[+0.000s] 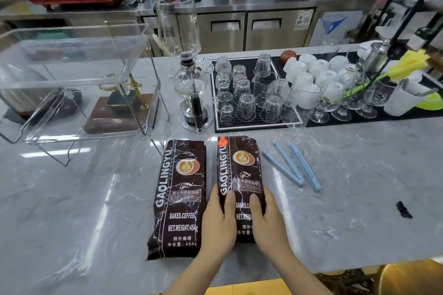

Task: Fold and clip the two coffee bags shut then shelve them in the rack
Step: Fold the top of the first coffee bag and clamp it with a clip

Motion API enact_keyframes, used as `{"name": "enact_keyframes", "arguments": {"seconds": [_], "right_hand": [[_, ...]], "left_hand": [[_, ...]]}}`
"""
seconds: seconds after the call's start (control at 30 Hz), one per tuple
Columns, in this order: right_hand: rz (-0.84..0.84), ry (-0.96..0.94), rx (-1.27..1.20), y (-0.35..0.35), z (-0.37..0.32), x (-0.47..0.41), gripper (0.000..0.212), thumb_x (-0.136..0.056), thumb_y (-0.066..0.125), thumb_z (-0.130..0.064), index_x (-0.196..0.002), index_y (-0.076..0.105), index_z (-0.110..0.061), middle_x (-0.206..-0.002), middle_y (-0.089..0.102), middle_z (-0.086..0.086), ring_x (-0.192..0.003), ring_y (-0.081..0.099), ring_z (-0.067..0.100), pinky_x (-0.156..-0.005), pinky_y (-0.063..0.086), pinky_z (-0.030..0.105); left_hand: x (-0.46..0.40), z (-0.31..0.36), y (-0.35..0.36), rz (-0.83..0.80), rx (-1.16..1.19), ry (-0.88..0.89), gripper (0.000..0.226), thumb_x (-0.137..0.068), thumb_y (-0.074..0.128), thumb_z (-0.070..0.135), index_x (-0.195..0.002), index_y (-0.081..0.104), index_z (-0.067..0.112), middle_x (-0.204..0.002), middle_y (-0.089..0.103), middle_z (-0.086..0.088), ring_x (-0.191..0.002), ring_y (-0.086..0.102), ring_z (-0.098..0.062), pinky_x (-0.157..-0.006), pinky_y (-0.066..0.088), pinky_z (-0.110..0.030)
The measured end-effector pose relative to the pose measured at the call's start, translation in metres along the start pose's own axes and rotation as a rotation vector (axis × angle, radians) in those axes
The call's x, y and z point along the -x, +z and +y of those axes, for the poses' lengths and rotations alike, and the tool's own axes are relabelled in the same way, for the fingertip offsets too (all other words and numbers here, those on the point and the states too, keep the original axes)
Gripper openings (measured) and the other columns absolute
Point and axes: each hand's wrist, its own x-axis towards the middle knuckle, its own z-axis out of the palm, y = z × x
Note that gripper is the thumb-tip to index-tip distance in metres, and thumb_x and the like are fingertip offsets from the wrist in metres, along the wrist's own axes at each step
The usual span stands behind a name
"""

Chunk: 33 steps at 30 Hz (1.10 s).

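Note:
Two dark brown coffee bags lie flat side by side on the grey marble counter. The left bag (181, 196) lies untouched. My left hand (219, 223) and my right hand (267, 220) grip the lower half of the right bag (239, 170) from both sides, thumbs on its front. Both bag tops point away from me and look unfolded. Two light blue sealing clips (291, 166) lie open on the counter just right of the bags. The clear acrylic rack (79, 93) on a wire frame stands at the far left.
A siphon coffee maker (189, 74) stands behind the bags. A black mat (254, 124) holds several upturned glasses, with white cups and stemmed glasses to its right. A small black object (404, 209) lies at the right. The counter's near edge runs below my wrists.

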Motion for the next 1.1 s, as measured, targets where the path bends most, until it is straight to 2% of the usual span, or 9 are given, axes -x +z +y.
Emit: {"name": "enact_keyframes", "arguments": {"seconds": [0.2,0.4,0.47,0.6,0.77,0.87,0.93,1.03,1.1], "right_hand": [[0.004,-0.007,0.033,-0.001,0.006,-0.001,0.027,-0.098,0.049,-0.021,-0.122,0.049,-0.032,-0.109,0.065,-0.012,-0.098,0.063,0.005,-0.086,0.052,0.029],[-0.012,-0.018,0.029,-0.003,0.008,0.0,0.028,-0.099,0.047,-0.02,-0.122,0.046,-0.037,-0.105,0.061,-0.023,-0.095,0.06,-0.01,-0.073,0.045,0.005],[-0.017,-0.015,0.008,-0.004,0.01,-0.001,0.028,-0.099,0.047,-0.022,-0.122,0.046,-0.038,-0.108,0.061,-0.022,-0.098,0.056,-0.015,-0.076,0.047,0.008],[-0.039,-0.035,-0.052,-0.003,0.016,-0.004,0.032,-0.097,0.045,-0.033,-0.13,0.047,-0.031,-0.121,0.063,-0.013,-0.106,0.061,0.001,-0.093,0.052,0.033],[-0.081,-0.097,-0.133,-0.008,0.01,0.001,0.033,-0.098,0.051,-0.021,-0.127,0.051,-0.036,-0.119,0.066,-0.013,-0.106,0.064,0.002,-0.093,0.054,0.034],[-0.077,-0.153,-0.145,-0.01,0.007,0.002,0.038,-0.095,0.05,-0.033,-0.131,0.046,-0.043,-0.127,0.06,-0.018,-0.117,0.057,0.0,-0.1,0.048,0.031],[-0.084,-0.196,-0.15,-0.011,0.006,0.002,0.046,-0.091,0.047,-0.045,-0.137,0.042,-0.04,-0.134,0.055,-0.018,-0.125,0.051,0.003,-0.105,0.045,0.035],[-0.078,-0.274,-0.157,-0.011,0.003,0.002,0.049,-0.089,0.044,-0.054,-0.136,0.037,-0.044,-0.134,0.051,-0.021,-0.126,0.05,0.004,-0.104,0.045,0.033],[-0.066,-0.311,-0.207,-0.013,-0.005,0.0,0.045,-0.086,0.043,-0.064,-0.128,0.035,-0.052,-0.126,0.053,-0.025,-0.12,0.054,0.003,-0.098,0.048,0.026]], "left_hand": [[-0.001,-0.009,0.002,0.05,-0.045,0.0,0.027,-0.102,0.044,0.027,-0.129,0.048,0.027,-0.105,0.065,0.014,-0.091,0.064,-0.006,-0.069,0.041,-0.005],[-0.001,-0.012,0.002,0.058,-0.03,-0.017,0.029,-0.102,0.043,0.021,-0.131,0.049,0.023,-0.103,0.065,0.013,-0.083,0.057,0.015,-0.067,0.039,0.004],[-0.001,-0.013,0.002,0.055,-0.007,-0.025,0.029,-0.102,0.044,0.02,-0.131,0.049,0.023,-0.103,0.063,0.018,-0.086,0.056,0.022,-0.069,0.038,0.004],[-0.002,-0.014,0.001,0.027,0.055,-0.026,0.03,-0.102,0.043,0.023,-0.13,0.051,0.029,-0.111,0.064,0.02,-0.097,0.056,0.02,-0.083,0.045,-0.007],[0.005,-0.007,-0.002,0.011,0.17,0.033,0.025,-0.102,0.044,0.024,-0.119,0.054,0.04,-0.107,0.067,0.025,-0.101,0.061,0.011,-0.079,0.045,-0.005],[0.005,-0.002,-0.006,-0.025,0.265,0.039,0.026,-0.1,0.044,0.03,-0.122,0.049,0.043,-0.113,0.063,0.032,-0.106,0.058,0.013,-0.081,0.044,-0.002],[0.004,-0.003,-0.008,-0.033,0.322,0.029,0.027,-0.097,0.043,0.039,-0.123,0.045,0.045,-0.118,0.061,0.026,-0.109,0.055,0.015,-0.086,0.044,-0.004],[0.001,-0.002,-0.008,-0.02,0.364,0.06,0.027,-0.096,0.039,0.051,-0.123,0.038,0.047,-0.125,0.057,0.014,-0.114,0.055,0.006,-0.098,0.045,-0.019],[0.0,0.006,-0.009,-0.017,0.378,0.108,0.036,-0.091,0.039,0.061,-0.12,0.034,0.041,-0.121,0.054,0.01,-0.109,0.055,0.007,-0.093,0.045,-0.014]]}}
